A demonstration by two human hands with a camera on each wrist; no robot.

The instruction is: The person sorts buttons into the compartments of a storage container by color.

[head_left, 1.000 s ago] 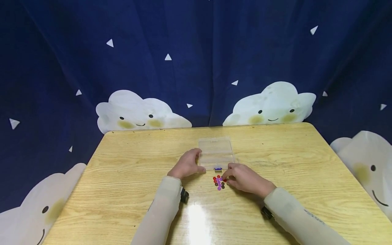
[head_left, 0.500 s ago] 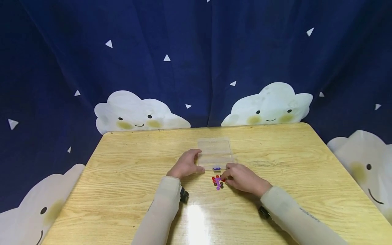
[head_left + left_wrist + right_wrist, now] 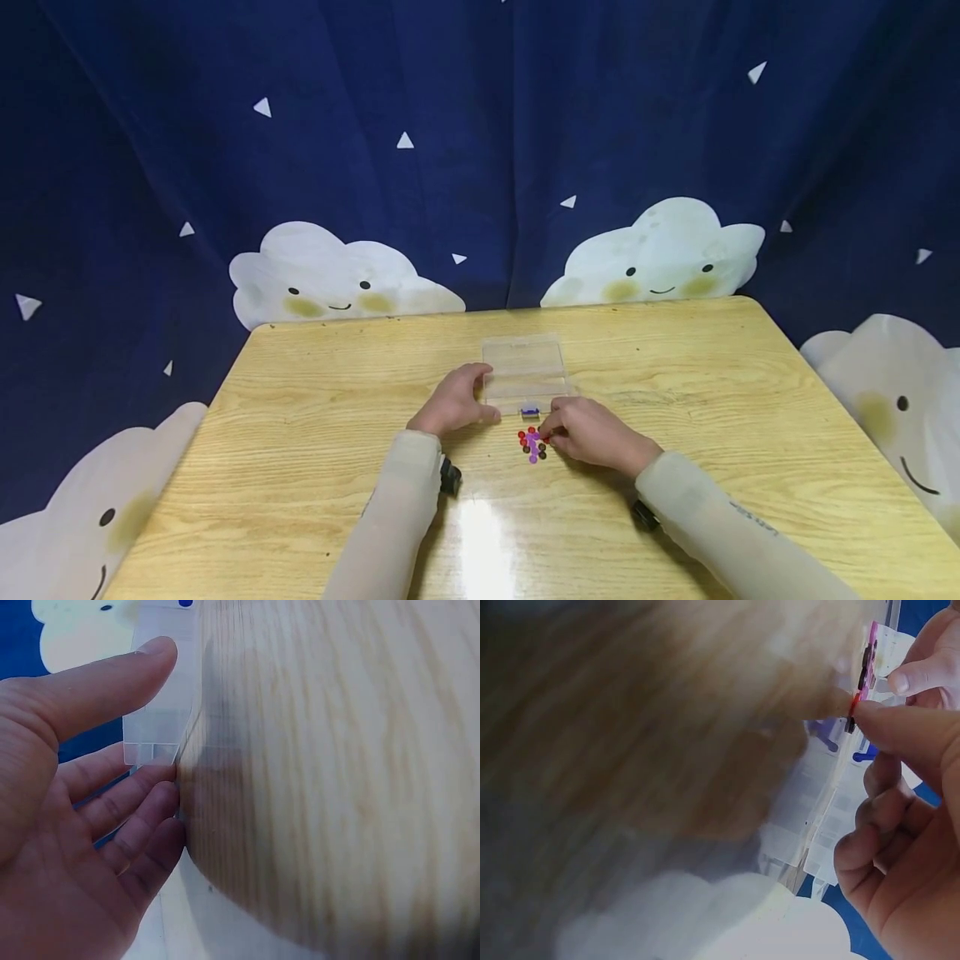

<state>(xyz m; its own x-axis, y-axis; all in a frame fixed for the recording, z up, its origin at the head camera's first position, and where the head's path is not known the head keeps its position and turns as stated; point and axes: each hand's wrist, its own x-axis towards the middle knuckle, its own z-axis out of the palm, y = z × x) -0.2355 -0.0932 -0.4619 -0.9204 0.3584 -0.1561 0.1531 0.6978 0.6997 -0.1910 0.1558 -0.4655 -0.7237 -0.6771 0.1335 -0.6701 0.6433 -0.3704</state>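
A clear plastic box with a blue clasp lies on the wooden table. My left hand holds its left front corner. In the left wrist view the thumb lies along the box and the fingers touch its end. A small pile of red, purple and dark beads sits just in front of the box. My right hand is at the pile's right edge. In the right wrist view, thumb and forefinger pinch a red bead beside the pink beads.
Dark blue curtains with white cloud faces hang close behind and beside the table. Black wrist cameras sit on both forearms. Bare tabletop lies to the left and right of the hands.
Almost nothing: my right hand has edged slightly left at the bead pile. The left hand stays on the box.
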